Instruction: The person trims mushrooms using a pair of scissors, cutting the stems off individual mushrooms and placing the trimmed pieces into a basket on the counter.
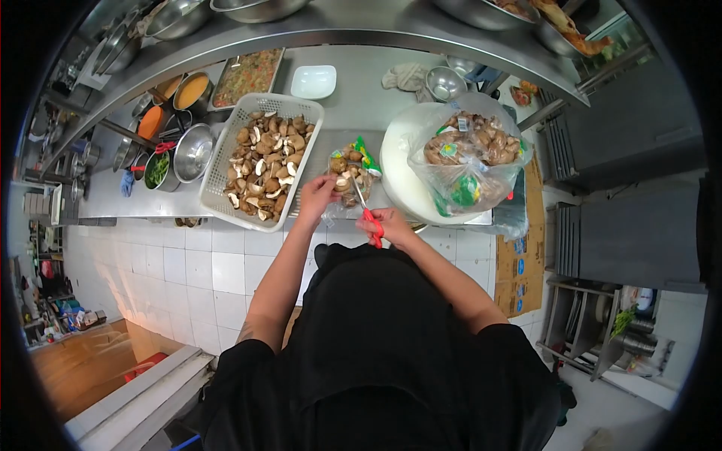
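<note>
My right hand grips red-handled scissors, their metal blades pointing up and left toward a small plastic bag of mushrooms with green and yellow print. At the bag's left edge, my left hand has its fingertips pinched on a mushroom near the blade tips. Left of the bag stands a white perforated basket holding many brown mushrooms, some showing pale cut faces. To the right, a large clear bag of mushrooms rests on a thick round white board.
Farther left sit a steel bowl, a pot of chopped greens and pots of orange liquid. Behind the basket are a tray of diced food and a white dish. A steel shelf spans above the counter.
</note>
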A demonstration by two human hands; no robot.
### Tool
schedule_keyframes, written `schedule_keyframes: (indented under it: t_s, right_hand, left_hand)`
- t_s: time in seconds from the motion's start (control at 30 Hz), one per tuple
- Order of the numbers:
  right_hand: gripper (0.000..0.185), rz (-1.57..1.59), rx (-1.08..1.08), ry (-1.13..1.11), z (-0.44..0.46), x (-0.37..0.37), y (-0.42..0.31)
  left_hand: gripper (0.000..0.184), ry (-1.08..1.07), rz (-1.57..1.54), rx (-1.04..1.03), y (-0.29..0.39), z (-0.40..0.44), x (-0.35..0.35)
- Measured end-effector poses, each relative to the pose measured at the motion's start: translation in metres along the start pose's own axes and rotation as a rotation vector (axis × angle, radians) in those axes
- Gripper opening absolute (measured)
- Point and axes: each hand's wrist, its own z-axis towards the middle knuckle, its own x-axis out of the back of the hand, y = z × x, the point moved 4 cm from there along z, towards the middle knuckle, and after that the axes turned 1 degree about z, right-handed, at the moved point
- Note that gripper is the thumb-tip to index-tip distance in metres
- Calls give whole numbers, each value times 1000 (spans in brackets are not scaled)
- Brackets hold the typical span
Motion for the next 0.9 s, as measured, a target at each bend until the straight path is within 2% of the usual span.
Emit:
schedule_keyframes:
  t_s: [0.03,0.07,0.1,0.23,0.3,0.37,0.5,0.7,0.83,0.9]
  right_hand:
    - [51,-5,0,-2,2,-3,1]
    - [50,173,1,-40,4,-6,3]
    - [50,350,2,-78,5,-9,0]
    - [50,394,-105,-78,9,-12,-1]
    - [51,303,-97,-44,10,-10,0]
    - [52,192,-64,-35,7,-5,2]
    - [51,-29,15,-21,-2,0,2]
    - [53,-126,121,-18,20,-15,-30]
    - [53,-191,138,-75,42,-43,-55]
    - [52,-348,114,-104,52,-63,-67]
  left_hand:
    - [38,5,-145,56,-9,2,1]
    - [37,10,-290,112,-17,3,1]
    - [37,12,-294,110,-18,2,-1]
    - [34,34,-251,-94,-13,-1,-16]
    - [32,46,-186,-162,-7,6,-17]
    - [28,158,-66,-186,-3,16,-13]
    - [25,147,-152,-226,20,15,-8]
    - [25,156,-65,-358,44,-21,7]
    - [22,242,-107,-394,46,-38,38]
    - [22,324,-174,-365,46,-41,66]
